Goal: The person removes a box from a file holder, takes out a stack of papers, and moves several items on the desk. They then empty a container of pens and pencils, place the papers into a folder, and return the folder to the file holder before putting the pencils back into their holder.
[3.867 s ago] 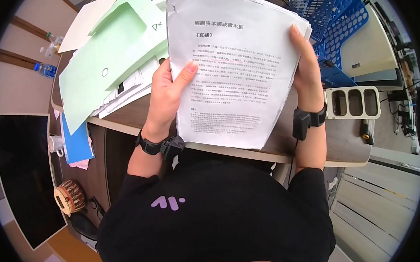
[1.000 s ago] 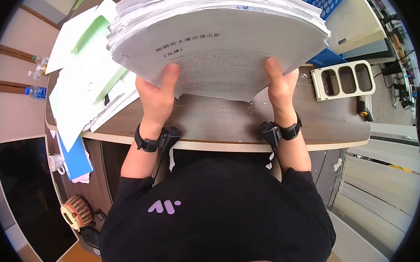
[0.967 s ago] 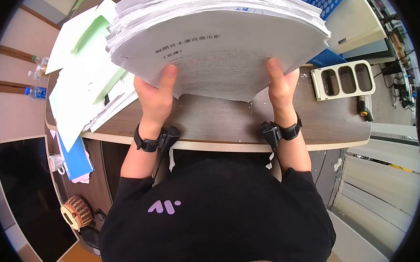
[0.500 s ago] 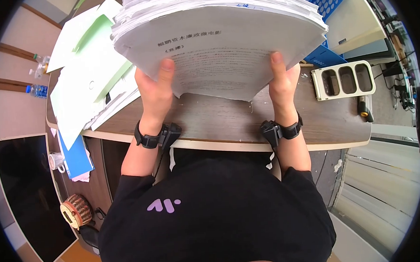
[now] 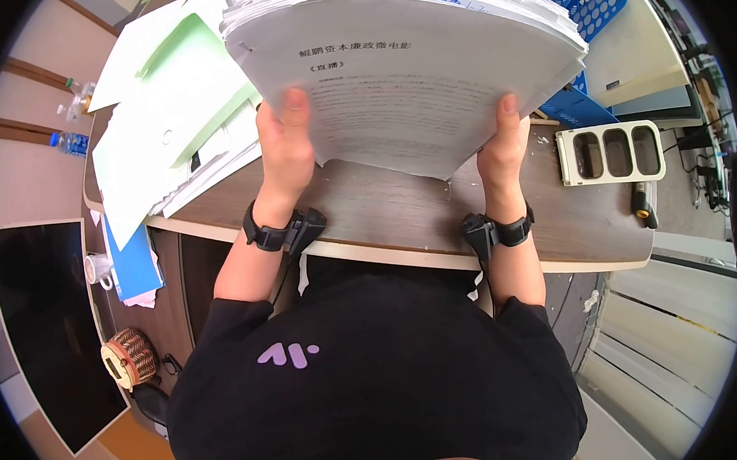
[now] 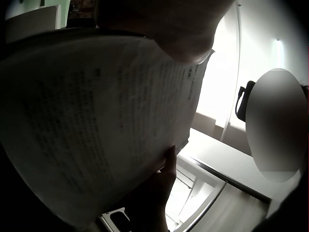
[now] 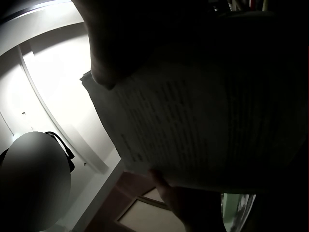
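A thick stack of printed paper (image 5: 403, 87) is held up over the desk, its top sheet facing me and bowed, the uneven sheet edges showing along the far side. My left hand (image 5: 288, 151) grips its left side with the thumb on the top sheet. On the other side my right hand (image 5: 502, 152) does the same, thumb laid on the print. The fingers of both hands are hidden behind the stack. In the left wrist view the paper (image 6: 106, 111) is dim, with the right hand (image 6: 159, 188) beyond it. The right wrist view shows the paper (image 7: 169, 125) very dark.
Loose papers and a light green folder (image 5: 202, 80) lie on the desk (image 5: 368, 213) at left. Blue perforated baskets (image 5: 599, 10) stand at the back right, near a three-slot tray (image 5: 614, 152). A mug (image 5: 97, 269), woven basket (image 5: 130, 359) and monitor (image 5: 49, 330) are further left.
Earlier the stack lay flatter and nearer me, with my right hand higher on its edge. Since then it has been tilted up, both hands lower; lately it shifts slightly right in view.
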Available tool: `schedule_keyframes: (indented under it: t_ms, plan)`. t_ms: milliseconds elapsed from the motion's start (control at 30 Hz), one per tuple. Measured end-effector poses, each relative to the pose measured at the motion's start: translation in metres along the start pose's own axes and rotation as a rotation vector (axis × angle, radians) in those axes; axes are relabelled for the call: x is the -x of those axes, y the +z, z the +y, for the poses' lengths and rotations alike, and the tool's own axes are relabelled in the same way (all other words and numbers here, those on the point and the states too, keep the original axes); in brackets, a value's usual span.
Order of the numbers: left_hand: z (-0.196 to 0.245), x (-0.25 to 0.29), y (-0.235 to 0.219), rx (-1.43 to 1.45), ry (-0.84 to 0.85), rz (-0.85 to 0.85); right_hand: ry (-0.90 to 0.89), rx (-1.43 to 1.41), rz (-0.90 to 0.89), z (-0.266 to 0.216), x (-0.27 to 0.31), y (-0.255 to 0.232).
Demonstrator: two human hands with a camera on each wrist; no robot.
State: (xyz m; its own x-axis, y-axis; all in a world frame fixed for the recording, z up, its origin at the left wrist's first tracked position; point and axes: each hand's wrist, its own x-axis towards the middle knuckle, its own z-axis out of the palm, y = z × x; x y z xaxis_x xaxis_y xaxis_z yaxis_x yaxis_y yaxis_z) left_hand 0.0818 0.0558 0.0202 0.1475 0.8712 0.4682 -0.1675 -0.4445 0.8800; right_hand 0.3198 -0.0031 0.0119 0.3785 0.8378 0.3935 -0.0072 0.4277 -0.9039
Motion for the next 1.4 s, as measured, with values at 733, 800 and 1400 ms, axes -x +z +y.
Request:
schedule_keyframes:
  t_ms: [733, 800, 1400]
  plan:
    - [-0.01, -0.008, -0.001, 0.035, 0.019, 0.02, 0.027, 0.091, -0.044, 0.001, 0.001, -0.003]
    - [-0.01, -0.008, -0.002, 0.041, 0.011, 0.015, 0.026, 0.1, -0.043, 0.002, 0.001, -0.004]
    - [-0.01, -0.007, 0.001, 0.031, 0.028, 0.04, -0.033, 0.069, -0.02, 0.016, 0.002, -0.006]
